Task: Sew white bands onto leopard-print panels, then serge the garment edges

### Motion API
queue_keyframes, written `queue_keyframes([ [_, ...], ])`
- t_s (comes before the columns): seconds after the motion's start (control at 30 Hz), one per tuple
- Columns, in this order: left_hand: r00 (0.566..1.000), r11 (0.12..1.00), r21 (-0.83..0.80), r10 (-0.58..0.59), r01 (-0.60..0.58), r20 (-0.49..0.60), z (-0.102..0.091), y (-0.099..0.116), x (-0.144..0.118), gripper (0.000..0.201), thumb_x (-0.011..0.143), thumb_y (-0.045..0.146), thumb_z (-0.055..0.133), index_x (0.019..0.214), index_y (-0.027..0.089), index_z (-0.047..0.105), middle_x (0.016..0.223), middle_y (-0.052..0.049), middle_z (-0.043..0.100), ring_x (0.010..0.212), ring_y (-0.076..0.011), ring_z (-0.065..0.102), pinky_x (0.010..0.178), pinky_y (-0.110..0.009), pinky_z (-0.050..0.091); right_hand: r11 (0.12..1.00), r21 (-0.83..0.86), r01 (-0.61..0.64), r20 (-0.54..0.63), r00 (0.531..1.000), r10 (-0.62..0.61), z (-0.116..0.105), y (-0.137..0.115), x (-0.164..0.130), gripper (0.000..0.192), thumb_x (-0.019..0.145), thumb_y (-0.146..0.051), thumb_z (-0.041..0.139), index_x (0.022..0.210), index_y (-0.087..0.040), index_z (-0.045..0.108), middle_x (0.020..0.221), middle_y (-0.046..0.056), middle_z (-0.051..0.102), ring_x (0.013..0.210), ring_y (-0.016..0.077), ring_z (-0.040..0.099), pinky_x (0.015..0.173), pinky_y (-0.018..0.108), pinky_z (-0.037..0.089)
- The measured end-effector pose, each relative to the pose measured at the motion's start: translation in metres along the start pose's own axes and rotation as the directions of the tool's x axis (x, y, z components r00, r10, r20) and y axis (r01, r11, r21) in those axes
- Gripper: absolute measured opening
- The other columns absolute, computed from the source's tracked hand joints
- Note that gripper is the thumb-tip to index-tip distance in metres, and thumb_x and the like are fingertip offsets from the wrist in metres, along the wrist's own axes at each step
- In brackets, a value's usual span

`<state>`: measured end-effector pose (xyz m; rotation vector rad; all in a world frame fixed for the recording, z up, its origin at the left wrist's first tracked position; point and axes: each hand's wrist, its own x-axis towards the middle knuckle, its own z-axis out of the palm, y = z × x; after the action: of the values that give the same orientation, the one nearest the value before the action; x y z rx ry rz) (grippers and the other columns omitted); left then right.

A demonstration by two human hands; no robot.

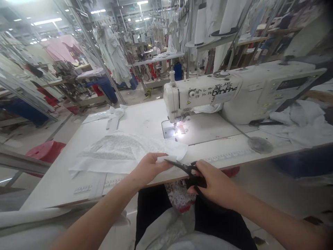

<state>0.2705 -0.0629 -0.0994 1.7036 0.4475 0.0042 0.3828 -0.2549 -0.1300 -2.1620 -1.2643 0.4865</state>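
My left hand pinches the near edge of a piece of white lace fabric that lies spread on the sewing table. My right hand grips black scissors by the handles, their blades pointing left at the fabric edge held by my left fingers. Both hands hover at the table's front edge, just above my lap, where more white cloth rests.
A white industrial sewing machine stands behind the hands with its needle lamp lit. White fabric pieces lie piled at the right, small white strips at the far left. A red stool stands left of the table. Garment racks and other workstations fill the background.
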Motion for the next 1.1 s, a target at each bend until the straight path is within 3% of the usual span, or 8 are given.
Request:
queue_keyframes([
  [0.13,0.993,0.996,-0.061,-0.058,0.065,0.099,0.008,-0.008,0.006,0.027,0.072,0.037,0.065,0.091,0.018,0.06,0.078,-0.002,0.061,0.071,-0.0144,0.058,0.068,-0.027,0.045,0.972,0.203,-0.118,0.099,0.99,0.099,0.017,0.022,-0.018,0.034,0.078,-0.043,0.052,0.059,-0.019,0.038,0.056,-0.002,0.045,0.053,0.0133,0.042,0.047,0.024,0.027],
  [0.23,0.995,0.998,-0.053,0.038,-0.033,0.091,0.009,-0.015,0.012,0.033,0.073,0.032,0.064,0.1,0.023,0.049,0.07,0.005,0.051,0.055,-0.0073,0.047,0.051,-0.019,0.038,0.939,0.31,-0.152,0.05,0.988,0.143,0.019,0.034,-0.024,0.034,0.082,-0.046,0.046,0.061,-0.019,0.039,0.056,-0.003,0.044,0.053,0.0134,0.043,0.048,0.023,0.03],
  [0.33,0.991,0.992,-0.025,0.123,-0.122,0.053,0.009,-0.017,0.016,0.023,0.074,0.03,0.063,0.089,0.021,0.048,0.068,0.006,0.043,0.053,-0.0047,0.041,0.048,-0.016,0.033,0.978,0.166,-0.128,-0.012,0.991,0.132,0.009,0.034,-0.025,0.03,0.08,-0.044,0.05,0.066,-0.02,0.039,0.065,-0.001,0.049,0.06,0.0152,0.046,0.052,0.025,0.034],
  [0.5,1.0,0.998,0.068,-0.004,0.004,-0.002,0.007,-0.017,0.016,0.022,0.076,0.039,0.06,0.081,0.018,0.053,0.06,0.006,0.045,0.043,-0.0027,0.035,0.04,-0.015,0.026,0.992,-0.1,-0.073,-0.119,0.991,0.061,-0.008,0.027,-0.017,0.034,0.072,-0.046,0.06,0.073,-0.02,0.038,0.082,0.003,0.051,0.073,0.0194,0.049,0.058,0.029,0.039],
  [0.6,0.998,0.996,-0.052,-0.068,0.067,-0.017,0.003,-0.021,0.017,0.024,0.071,0.039,0.065,0.079,0.018,0.055,0.054,0.007,0.044,0.039,-0.002,0.032,0.037,-0.015,0.022,0.983,-0.184,-0.015,-0.157,0.988,-0.015,-0.009,0.027,-0.01,0.037,0.071,-0.047,0.063,0.077,-0.02,0.039,0.086,0.005,0.05,0.08,0.0216,0.049,0.064,0.032,0.041],
  [0.8,0.987,0.908,-0.391,-0.12,0.152,0.104,-0.002,-0.03,0.021,0.022,0.064,0.027,0.074,0.074,0.016,0.057,0.066,0.003,0.058,0.054,-0.0053,0.052,0.048,-0.015,0.037,0.966,-0.245,0.08,-0.128,0.985,-0.114,-0.006,0.026,-0.001,0.041,0.068,-0.049,0.067,0.078,-0.019,0.041,0.085,0.004,0.051,0.079,0.0208,0.049,0.064,0.031,0.04],
  [1.0,0.968,0.873,-0.422,-0.197,0.246,0.156,-0.002,-0.025,0.019,0.025,0.061,0.024,0.076,0.075,0.014,0.057,0.065,0.002,0.057,0.054,-0.0068,0.053,0.049,-0.017,0.039,0.94,-0.337,0.059,-0.06,0.995,-0.083,-0.007,0.027,-0.002,0.04,0.075,-0.053,0.06,0.064,-0.02,0.039,0.068,0.001,0.052,0.062,0.0174,0.049,0.053,0.028,0.033],
  [1.1,0.961,0.888,-0.377,-0.205,0.263,0.187,-0.001,-0.024,0.019,0.025,0.062,0.024,0.075,0.076,0.014,0.057,0.066,0.002,0.056,0.053,-0.0063,0.052,0.049,-0.018,0.037,0.926,-0.373,0.065,-0.055,0.994,-0.092,-0.011,0.028,-0.002,0.039,0.072,-0.054,0.061,0.065,-0.02,0.042,0.07,0.002,0.054,0.062,0.0177,0.05,0.052,0.028,0.031],
])
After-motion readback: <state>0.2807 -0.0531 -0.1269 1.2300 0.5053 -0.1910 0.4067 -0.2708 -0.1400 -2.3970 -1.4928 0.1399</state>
